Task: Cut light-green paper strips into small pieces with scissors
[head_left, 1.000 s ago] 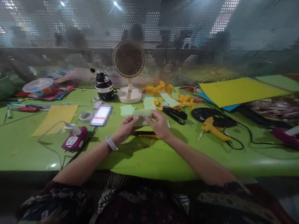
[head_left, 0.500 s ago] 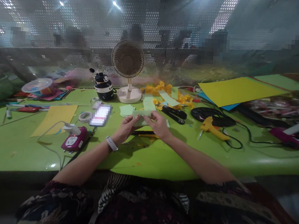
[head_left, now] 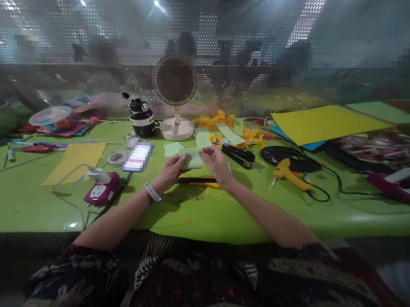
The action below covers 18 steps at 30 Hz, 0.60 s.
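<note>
A small piece of pale green paper (head_left: 192, 158) is held up above the table between my two hands. My left hand (head_left: 170, 170) pinches its left side, thumb on top. At its right edge, the fingers of my right hand (head_left: 218, 164) are closed on the paper. Beneath my hands lies a yellow and black cutter (head_left: 203, 182), partly covered. Just behind them rest a stack of pale green paper pieces (head_left: 172, 149) and a longer green strip (head_left: 202, 137). A black stapler (head_left: 238, 156) lies to the right of my right hand.
A fan (head_left: 176, 129) and a dark bottle (head_left: 142, 118) stand at the back. On the left are a phone (head_left: 137, 157), a tape roll (head_left: 116, 158) and a purple power adapter (head_left: 100, 192). A yellow glue gun (head_left: 292, 176) lies right, near yellow sheets (head_left: 326, 122) and yellow crepe scraps (head_left: 210, 121).
My right hand has shifted slightly right and up along the paper, while my left thumb has moved a little left. More of the paper's face now shows between my hands.
</note>
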Motion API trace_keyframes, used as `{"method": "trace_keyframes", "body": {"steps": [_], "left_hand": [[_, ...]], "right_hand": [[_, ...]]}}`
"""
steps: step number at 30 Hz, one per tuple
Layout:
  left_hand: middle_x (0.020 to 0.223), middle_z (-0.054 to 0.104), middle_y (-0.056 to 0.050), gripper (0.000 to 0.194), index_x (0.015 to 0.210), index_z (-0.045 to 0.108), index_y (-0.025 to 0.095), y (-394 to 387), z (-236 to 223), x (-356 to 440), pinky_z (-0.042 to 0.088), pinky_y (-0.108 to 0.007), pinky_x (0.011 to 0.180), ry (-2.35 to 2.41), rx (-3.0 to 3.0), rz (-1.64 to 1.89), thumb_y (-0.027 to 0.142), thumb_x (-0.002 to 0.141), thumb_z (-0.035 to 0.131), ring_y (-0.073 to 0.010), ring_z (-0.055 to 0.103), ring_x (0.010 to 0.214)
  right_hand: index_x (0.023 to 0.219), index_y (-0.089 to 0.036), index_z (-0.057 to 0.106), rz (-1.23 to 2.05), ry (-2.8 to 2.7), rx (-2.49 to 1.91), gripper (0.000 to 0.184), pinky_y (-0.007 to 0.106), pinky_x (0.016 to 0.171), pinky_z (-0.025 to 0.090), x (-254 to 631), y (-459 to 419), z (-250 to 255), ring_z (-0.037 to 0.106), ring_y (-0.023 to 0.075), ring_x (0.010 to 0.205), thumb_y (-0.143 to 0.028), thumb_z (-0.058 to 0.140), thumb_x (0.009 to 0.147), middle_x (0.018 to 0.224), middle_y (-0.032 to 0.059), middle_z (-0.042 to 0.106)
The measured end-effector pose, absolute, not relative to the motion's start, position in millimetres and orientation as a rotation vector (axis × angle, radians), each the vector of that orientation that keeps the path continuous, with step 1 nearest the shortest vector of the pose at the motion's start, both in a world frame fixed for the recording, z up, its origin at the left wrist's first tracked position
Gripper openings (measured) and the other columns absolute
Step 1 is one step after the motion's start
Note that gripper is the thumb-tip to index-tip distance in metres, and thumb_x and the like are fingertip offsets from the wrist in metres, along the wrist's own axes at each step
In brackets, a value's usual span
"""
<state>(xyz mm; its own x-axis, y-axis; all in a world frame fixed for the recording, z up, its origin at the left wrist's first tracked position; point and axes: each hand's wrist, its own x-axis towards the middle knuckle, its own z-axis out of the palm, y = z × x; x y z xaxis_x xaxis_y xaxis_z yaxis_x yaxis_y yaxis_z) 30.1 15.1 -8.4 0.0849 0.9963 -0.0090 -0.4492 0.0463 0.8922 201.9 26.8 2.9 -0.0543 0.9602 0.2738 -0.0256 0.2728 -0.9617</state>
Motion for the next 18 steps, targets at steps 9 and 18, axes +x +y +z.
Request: {"method": "trace_keyframes", "body": {"steps": [9, 18], "left_hand": [[0.092, 0.076, -0.004, 0.053, 0.096, 0.074, 0.014, 12, -8, 30, 0.062, -0.027, 0.071, 0.816, 0.981, 1.215, 0.049, 0.061, 0.093, -0.0159, 0.072, 0.082], [0.091, 0.079, -0.012, 0.035, 0.096, 0.074, 0.011, 21, -8, 13, 0.062, -0.028, 0.068, 0.894, 1.062, 0.915, 0.019, 0.068, 0.092, -0.0201, 0.077, 0.074]], "right_hand": [[0.076, -0.02, 0.065, 1.045, -1.35, -0.933, 0.047, 0.029, 0.068, 0.045, 202, 31, 2, 0.053, 0.0148, 0.071, -0.063, 0.08, 0.066, 0.072, -0.0015, 0.061], [0.075, -0.021, 0.063, 1.009, -1.464, -0.965, 0.047, 0.03, 0.071, 0.048, 205, 35, -2, 0.055, 0.015, 0.071, -0.065, 0.077, 0.07, 0.072, -0.0019, 0.061]]}}
